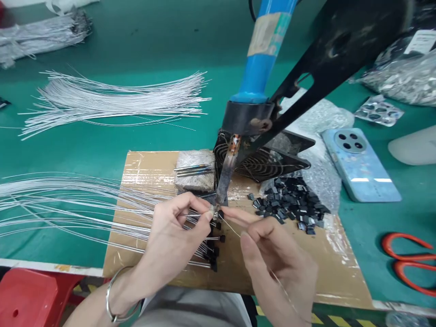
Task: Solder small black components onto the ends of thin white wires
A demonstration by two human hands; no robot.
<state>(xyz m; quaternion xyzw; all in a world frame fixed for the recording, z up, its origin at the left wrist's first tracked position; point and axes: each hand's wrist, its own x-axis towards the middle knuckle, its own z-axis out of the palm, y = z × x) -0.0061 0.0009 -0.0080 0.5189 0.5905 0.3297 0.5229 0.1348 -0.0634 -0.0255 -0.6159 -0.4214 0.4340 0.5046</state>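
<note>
L hand (177, 243): thumb + index tips pressed together on a small part (215, 212), right under the iron tip (222, 193). Fingertips cover most of the part; can't ID it or see the joint. Touching tip or just below it, can't tell.

R hand (281, 261): thumb pinching thin wire (233, 230) against fingers, index stretched twd the part. Wire's long axis is diagonal: free end points up-left at the part, tail runs down-right across the palm. Mid section hidden by thumb, far end hard to trace near btm edge. Exact contact at the free end too small to call.

Soldering iron (257, 68) leans, tip down + slightly L; top of handle cut off by frame. Black bracket (323, 68) holds it and blocks part of the fan (262, 165) behind.

White leads (132, 197) run roughly L-R on cardboard (190, 284), L ends out of frame, mid partly under L hand. Black connectors (214, 256) on R ends, overlapping, can't count. Loose black pcs (293, 202) piled R of iron. Scissors (410, 261) cut off at R edge, only red handles visible.
</note>
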